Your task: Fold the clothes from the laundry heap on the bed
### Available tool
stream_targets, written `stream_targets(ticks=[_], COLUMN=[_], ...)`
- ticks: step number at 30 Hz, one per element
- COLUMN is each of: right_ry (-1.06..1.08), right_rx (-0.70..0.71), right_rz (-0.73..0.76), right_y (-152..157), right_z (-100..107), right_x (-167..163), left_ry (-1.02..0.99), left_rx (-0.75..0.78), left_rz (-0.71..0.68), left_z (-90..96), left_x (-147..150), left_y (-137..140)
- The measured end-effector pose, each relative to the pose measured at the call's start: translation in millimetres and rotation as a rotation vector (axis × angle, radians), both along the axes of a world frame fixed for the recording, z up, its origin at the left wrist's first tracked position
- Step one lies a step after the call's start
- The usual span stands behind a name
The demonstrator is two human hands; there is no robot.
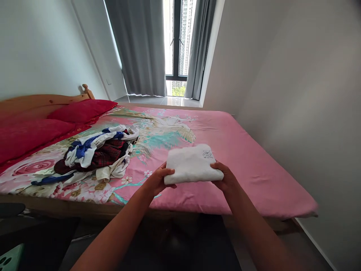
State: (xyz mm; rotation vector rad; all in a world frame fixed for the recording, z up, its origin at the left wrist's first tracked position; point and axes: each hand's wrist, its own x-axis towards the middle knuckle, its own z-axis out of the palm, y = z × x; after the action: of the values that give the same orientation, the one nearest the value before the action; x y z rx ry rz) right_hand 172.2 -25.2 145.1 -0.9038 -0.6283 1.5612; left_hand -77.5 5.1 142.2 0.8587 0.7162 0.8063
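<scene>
Both hands hold a white folded garment (188, 162), a neat rectangle with a small dark line drawing near its top right corner. Its exact kind I cannot tell. My left hand (162, 178) grips the left edge, thumb on top and fingers underneath. At the opposite edge my right hand (224, 175) pinches it the same way. The bundle is held over the near part of the pink bed sheet (242, 162). To the left lies a loose heap of clothes (98, 152), with white, blue and dark red plaid pieces tangled together.
Two red pillows (81, 111) rest at the left against a wooden headboard (42, 99). Grey curtains (138, 45) hang by a window (176, 41) behind the bed. A white wall (296, 113) runs along the right. A green phone-like object (11, 259) shows at the lower left.
</scene>
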Motion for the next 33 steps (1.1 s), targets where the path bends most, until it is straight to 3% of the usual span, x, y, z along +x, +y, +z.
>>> stream_targets(ticks=[3,8,11,18,23,33], right_ry=[0.071,-0.177,-0.204,-0.383,-0.651,-0.723], right_rx=[0.048,-0.216,-0.23,-0.201,-0.114,-0.05], right_rz=[0.062,-0.025,-0.064,-0.105,-0.163,-0.243], right_y=[18.9,4.6,-7.8,-7.5,-2.8,55.1], right_z=[-34.5,-142.7,-172.1,-173.8,-185.4,-197.1], right_x=[11.9,22.0,23.9,21.5,26.3,32.1], left_ry=[0.098,0.419,0.462,0.595,0.712,0.582], left_rx=[0.015,-0.158,-0.187,-0.048,0.068,-0.006], left_rz=[0.037,0.038,0.052,0.087,0.144,0.24], left_z=[-30.5,-128.7,-156.6,-159.5,-165.1,-156.5], left_x=[10.7,7.2,1.2,8.0,3.1,5.2], left_y=[13.3,0.4,-6.0,-8.6,-12.1,48.6])
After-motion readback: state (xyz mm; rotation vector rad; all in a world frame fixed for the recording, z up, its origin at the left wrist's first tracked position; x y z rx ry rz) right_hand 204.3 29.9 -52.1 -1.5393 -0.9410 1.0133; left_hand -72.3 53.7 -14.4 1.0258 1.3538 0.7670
